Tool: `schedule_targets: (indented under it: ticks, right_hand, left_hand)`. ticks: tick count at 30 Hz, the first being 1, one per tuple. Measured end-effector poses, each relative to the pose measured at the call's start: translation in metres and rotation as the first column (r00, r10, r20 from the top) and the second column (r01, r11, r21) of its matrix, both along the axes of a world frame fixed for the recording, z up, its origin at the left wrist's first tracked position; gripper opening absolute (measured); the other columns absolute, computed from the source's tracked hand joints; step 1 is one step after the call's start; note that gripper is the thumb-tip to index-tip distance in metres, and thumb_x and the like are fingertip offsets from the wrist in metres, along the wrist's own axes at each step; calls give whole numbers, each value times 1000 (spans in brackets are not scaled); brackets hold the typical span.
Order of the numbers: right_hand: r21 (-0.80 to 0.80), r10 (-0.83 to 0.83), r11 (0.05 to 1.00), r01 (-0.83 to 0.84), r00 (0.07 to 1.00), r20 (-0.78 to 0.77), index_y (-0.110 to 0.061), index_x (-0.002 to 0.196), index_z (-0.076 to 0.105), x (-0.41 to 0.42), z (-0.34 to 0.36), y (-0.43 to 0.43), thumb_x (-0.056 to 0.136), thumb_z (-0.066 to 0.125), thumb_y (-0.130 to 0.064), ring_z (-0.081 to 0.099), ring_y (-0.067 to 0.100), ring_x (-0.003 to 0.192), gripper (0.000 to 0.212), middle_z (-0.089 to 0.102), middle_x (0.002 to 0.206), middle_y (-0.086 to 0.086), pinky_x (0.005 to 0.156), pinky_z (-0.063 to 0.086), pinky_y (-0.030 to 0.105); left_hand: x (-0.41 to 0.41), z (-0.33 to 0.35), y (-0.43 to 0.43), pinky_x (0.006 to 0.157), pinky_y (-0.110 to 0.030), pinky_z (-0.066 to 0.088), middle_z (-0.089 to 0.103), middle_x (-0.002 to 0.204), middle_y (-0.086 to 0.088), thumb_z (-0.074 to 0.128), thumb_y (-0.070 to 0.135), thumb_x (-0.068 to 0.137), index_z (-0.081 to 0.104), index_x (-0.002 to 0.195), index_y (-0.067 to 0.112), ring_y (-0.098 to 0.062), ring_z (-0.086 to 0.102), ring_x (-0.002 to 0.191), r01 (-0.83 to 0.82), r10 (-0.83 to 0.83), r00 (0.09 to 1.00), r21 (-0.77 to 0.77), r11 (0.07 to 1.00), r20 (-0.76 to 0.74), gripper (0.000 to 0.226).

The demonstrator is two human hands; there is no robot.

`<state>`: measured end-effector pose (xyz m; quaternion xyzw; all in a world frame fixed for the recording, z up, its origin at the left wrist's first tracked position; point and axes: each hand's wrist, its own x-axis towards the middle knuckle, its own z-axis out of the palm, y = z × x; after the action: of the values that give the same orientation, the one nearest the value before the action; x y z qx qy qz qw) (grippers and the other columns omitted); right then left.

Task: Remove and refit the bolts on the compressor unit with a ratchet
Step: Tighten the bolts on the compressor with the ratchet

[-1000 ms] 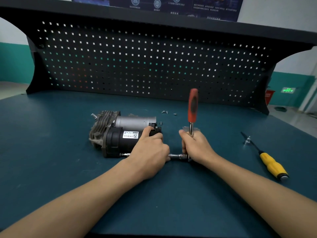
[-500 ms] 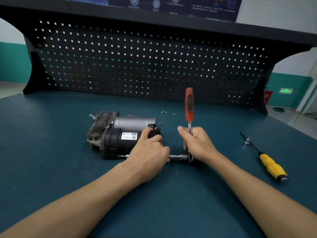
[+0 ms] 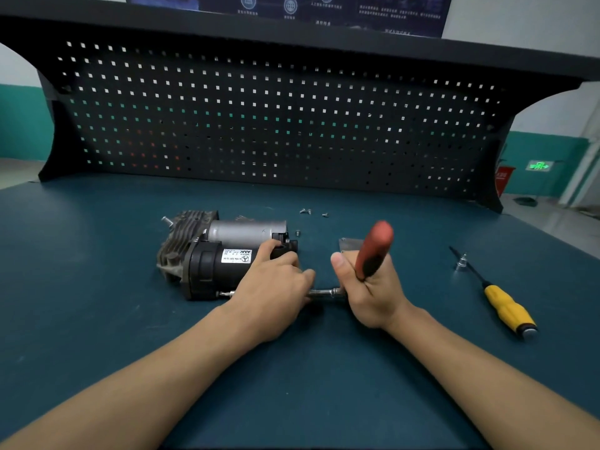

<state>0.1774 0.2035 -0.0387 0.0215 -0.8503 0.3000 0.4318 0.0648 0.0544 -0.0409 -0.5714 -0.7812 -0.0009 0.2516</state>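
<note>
Compressor unit lies on its side a little left of centre on the blue-green workbench, finned grey head to the left, black motor body with a white label facing up. From its near lower edge a steel extension bar runs out to the right, flat along the bench. The left hand sits over that bar with its fingers curled down around it, so the bar vanishes under the hand and comes out the other side; one finger reaches up to touch the black end of the motor. The right hand is wrapped tight round the lower part of the ratchet, thumb raised, the red handle standing up and leaning slightly right, blurred. Just behind that hand lies a small metal plate. A few loose screws lie beyond the unit, near the black pegboard. Well off to the right rests a yellow-handled screwdriver, with a small socket beside its shaft.
</note>
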Motion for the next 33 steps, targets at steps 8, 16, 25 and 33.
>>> schedule_targets:
  ticks: [8,16,25,33]
  right_hand:
    - [-442,44,897,-22,998,40,4,46,34,-17,6,-7,105,45,-33,29,38,43,71,34,44,20,47,25,48]
    - [-618,10,782,80,990,141,-16,48,29,-34,3,8,108,40,-32,30,13,41,64,32,45,8,46,28,25]
    - [-738,10,604,301,923,385,-19,52,34,-44,3,15,103,50,-36,34,12,40,56,40,44,1,50,28,30]
    - [-765,65,619,177,959,275,-21,52,31,-40,-1,12,104,49,-39,29,14,42,58,32,44,2,47,24,29]
  left_hand:
    - [5,4,-2,111,-50,0,67,96,11,42,44,102,70,105,27,-17,48,111,-15,12,1000,-76,997,-29,33]
    - [15,4,0,115,-66,-5,63,87,0,47,20,100,67,97,16,-29,49,107,-75,69,996,-115,991,-57,21]
    - [16,6,-4,113,-70,-10,51,81,0,46,15,96,64,95,16,-30,46,109,-28,17,996,-131,991,-82,18]
    - [0,27,-15,118,-49,-2,48,141,8,54,52,91,55,132,33,-20,34,136,89,-81,990,-64,994,117,45]
